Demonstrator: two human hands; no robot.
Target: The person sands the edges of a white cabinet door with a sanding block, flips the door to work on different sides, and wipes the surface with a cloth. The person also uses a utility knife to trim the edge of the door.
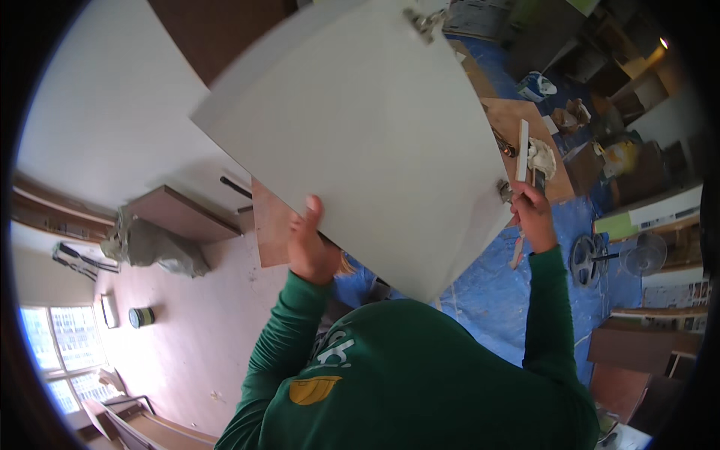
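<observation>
A large white panel [360,142] fills the upper middle of the view, with metal hinges [424,24] on its right edge, one high up and one low down. My left hand [307,247] grips the lower-left edge, thumb on the white face. My right hand [534,217] holds the right edge beside the lower hinge [504,190], fingers curled. Just beyond that hand, a narrow white strip [523,148] and a crumpled cream cloth [541,159] lie over tan boards [562,184].
Blue sheeting [480,285] covers the floor on the right, with a standing fan [641,251] and stacked cabinet pieces [622,349]. To the left are a brown board [180,210], a grey bag [161,255], a can [139,317] on pale flooring and a window [64,337].
</observation>
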